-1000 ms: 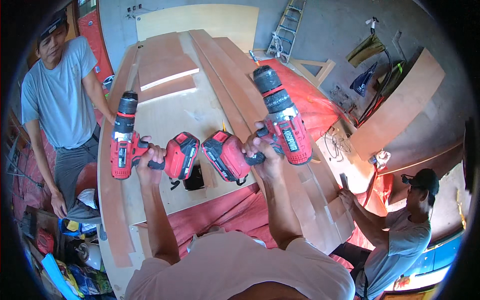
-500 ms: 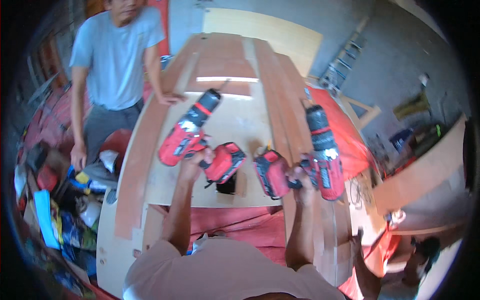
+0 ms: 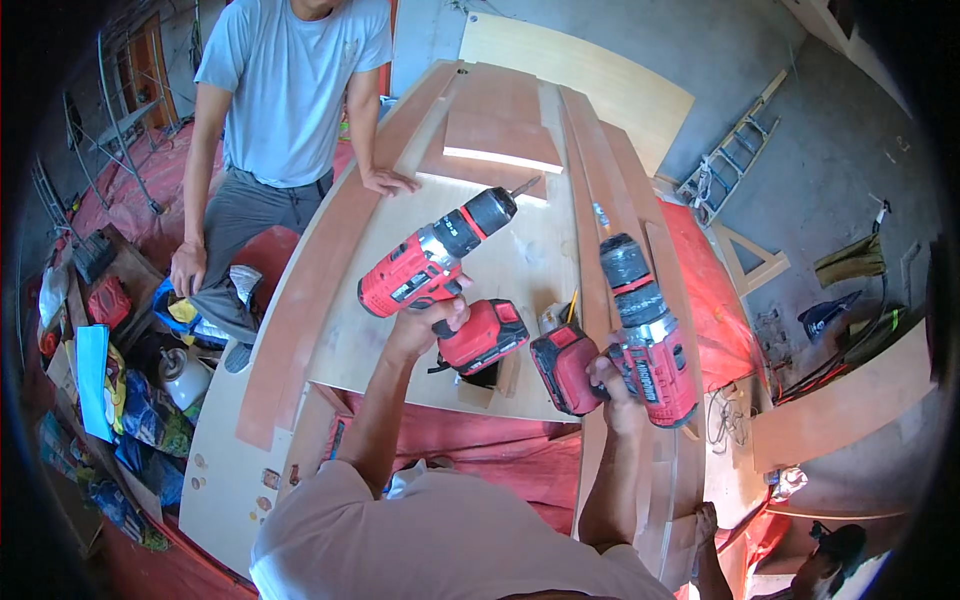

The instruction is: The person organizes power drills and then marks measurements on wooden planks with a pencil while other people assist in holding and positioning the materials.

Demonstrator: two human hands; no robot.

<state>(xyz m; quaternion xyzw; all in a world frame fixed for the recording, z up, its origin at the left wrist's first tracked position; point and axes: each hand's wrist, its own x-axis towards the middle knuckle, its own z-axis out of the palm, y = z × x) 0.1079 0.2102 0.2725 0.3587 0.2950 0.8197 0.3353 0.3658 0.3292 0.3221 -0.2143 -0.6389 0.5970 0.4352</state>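
My left hand [image 3: 425, 328] is wrapped round the handle of a red and black cordless drill [image 3: 410, 275]. Its long bit points up and to the right, above the pale wooden board [image 3: 540, 270]. In my right hand [image 3: 615, 385] is a second red and black cordless drill [image 3: 655, 370], its nose pointing away from me with a bit in the chuck. Both drills are held in the air, and their red battery packs face each other close together. A yellow pencil-like stick [image 3: 572, 306] shows just behind the right drill's battery.
Reddish wooden strips [image 3: 310, 315] run along the board, and a loose rectangular panel [image 3: 500, 140] lies toward its far end. A co-worker in a light blue shirt [image 3: 300, 110] rests a hand on the left edge. Bags and bottles crowd the left; a ladder [image 3: 735, 160] leans at back right.
The left drill has tilted further to the right, its bit lower toward the board. The view has shifted, with the co-worker now further right in it. Both drills stay in hand.
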